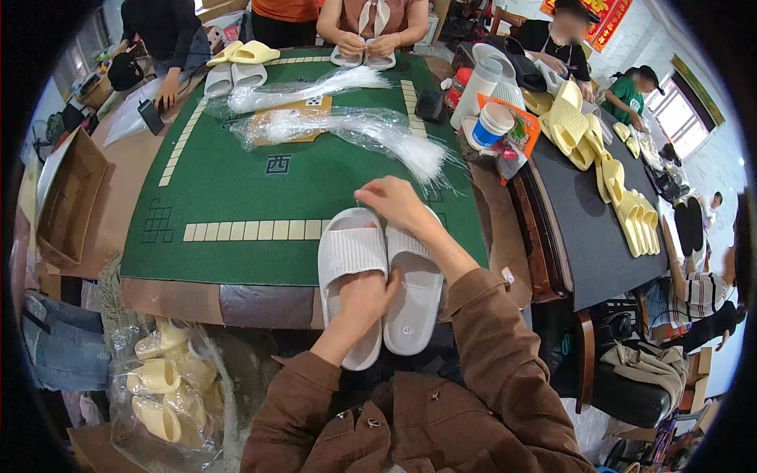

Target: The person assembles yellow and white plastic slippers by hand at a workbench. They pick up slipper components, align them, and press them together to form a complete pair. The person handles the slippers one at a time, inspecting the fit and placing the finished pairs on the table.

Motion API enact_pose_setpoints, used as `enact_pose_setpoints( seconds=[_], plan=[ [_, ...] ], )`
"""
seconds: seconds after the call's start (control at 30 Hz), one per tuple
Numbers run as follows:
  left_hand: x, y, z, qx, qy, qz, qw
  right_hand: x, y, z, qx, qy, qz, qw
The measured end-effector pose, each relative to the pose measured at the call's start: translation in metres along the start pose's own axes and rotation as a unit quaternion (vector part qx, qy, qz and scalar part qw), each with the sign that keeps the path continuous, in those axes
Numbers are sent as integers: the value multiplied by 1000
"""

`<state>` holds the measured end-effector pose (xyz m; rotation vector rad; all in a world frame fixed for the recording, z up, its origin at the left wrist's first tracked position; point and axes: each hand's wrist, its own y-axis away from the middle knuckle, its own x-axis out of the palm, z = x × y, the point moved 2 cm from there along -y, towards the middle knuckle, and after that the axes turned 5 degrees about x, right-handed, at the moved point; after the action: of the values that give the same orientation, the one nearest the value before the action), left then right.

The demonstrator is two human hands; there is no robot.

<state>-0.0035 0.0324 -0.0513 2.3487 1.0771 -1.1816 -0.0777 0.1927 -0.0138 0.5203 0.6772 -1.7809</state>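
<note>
A pair of light grey slide slippers stands at the table's near edge, soles down, toes away from me. My left hand reaches under the ribbed strap of the left slipper. Its fingers are mostly hidden, and its thumb lies along the inner edge of the right slipper, gripping the pair together. Above the toes, my right hand is closed in a pinch. A tiny pale bit shows below its fingertips, too small to name. Beyond lie two clear bags of thin white plastic strands, the nearer one spilling its ends.
Rows of cream tiles edge the green mat. A cup and bottle stand at the right, beside a dark table with yellow slippers. A bag of yellow slippers sits lower left. Across the table, a person handles grey slippers.
</note>
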Motion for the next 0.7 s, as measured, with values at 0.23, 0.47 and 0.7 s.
enact_pose_setpoints(
  seconds=[0.23,0.47,0.7],
  plan=[
    [-8,1,0,4,16,40,999,5,2,4,20,-37,-29,999],
    [-72,45,-21,178,117,-166,963,-18,29,16,9,-83,-137,987],
    [-81,-64,12,117,226,-175,951,-13,33,16,42,-161,-130,977]
  ],
)
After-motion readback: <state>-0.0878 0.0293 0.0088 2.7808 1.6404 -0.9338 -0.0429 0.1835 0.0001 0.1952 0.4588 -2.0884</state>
